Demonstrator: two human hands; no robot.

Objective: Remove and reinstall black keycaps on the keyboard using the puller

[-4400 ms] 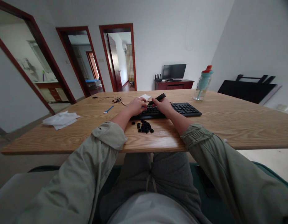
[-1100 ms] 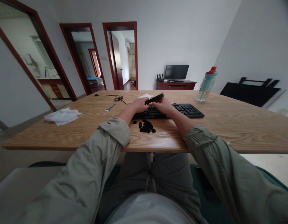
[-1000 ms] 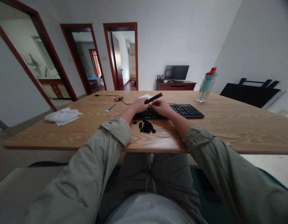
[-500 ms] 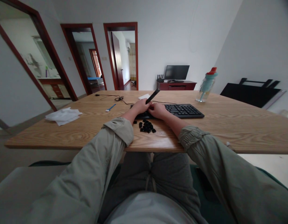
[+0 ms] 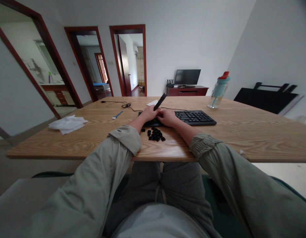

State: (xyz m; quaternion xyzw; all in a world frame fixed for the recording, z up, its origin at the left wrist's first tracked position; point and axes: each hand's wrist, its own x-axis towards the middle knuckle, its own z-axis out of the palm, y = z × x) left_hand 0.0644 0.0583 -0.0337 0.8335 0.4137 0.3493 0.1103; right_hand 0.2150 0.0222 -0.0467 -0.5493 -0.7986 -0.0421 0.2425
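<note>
My left hand (image 5: 148, 114) is closed around a slim black stick-like tool (image 5: 160, 101), whose upper end points up and to the right; its lower end is hidden by my fingers. Close beside it, my right hand (image 5: 167, 118) rests over the black keyboard (image 5: 195, 118) with its fingers bent and drawn together. What those fingertips hold, if anything, does not show. Both hands cover the left part of the keyboard. Just in front of it, nearer to me, lies a heap of loose black keycaps (image 5: 156, 135), with a single keycap (image 5: 143, 130) off to its left.
Left of the keyboard lies a small blue-and-white brush (image 5: 117, 115), with a coiled black cable (image 5: 126, 105) behind it. Crumpled white tissues (image 5: 67, 123) lie farther left. A clear bottle with a red lid (image 5: 218, 91) stands at the back right. White paper (image 5: 152, 103) lies behind my hands.
The black tool's upper end has shifted slightly left and tilts more upright. Both hands stay over the same part of the keyboard, and the keycap heap looks the same.
</note>
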